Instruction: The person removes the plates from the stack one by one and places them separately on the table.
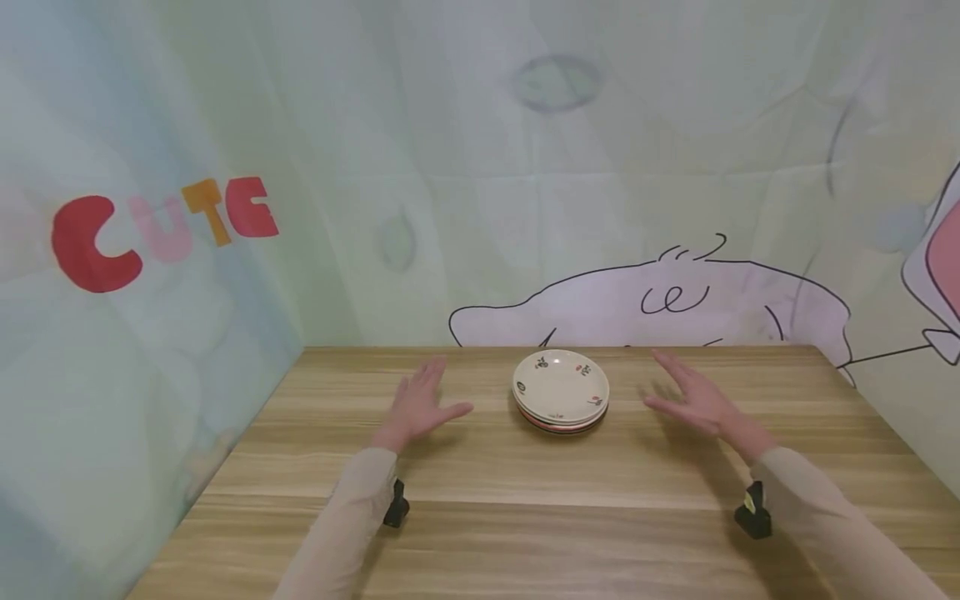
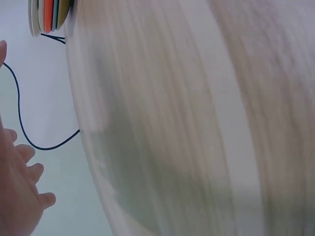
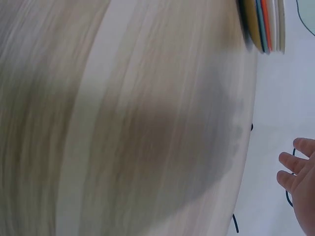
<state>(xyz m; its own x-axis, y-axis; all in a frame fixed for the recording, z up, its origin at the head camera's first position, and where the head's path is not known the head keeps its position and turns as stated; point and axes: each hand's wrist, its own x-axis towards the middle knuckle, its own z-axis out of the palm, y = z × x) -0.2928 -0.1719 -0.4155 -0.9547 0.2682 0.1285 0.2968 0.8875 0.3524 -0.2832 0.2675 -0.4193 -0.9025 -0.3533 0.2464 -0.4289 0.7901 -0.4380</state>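
Note:
A stack of several round plates (image 1: 561,387) stands toward the back of the table, the top one cream with small printed pictures along its rim. To its left, my left hand (image 1: 417,406) hovers above the wood with fingers and thumb spread. My right hand (image 1: 697,398) is held over the table on the other side, thumb apart from the fingers. Both hands are clear of the plates and hold nothing. Edge-on in the left wrist view, the stacked plates (image 2: 48,14) show white, orange, teal and mustard layers; the right wrist view has the stack (image 3: 266,24) at its top.
A wood-grain table (image 1: 480,542) spreads beneath both arms. Behind it hangs a pale printed cloth (image 1: 420,125) with a cartoon drawing, and colored letters mark its left side. Each sleeve carries a small dark device (image 1: 396,505) at the wrist.

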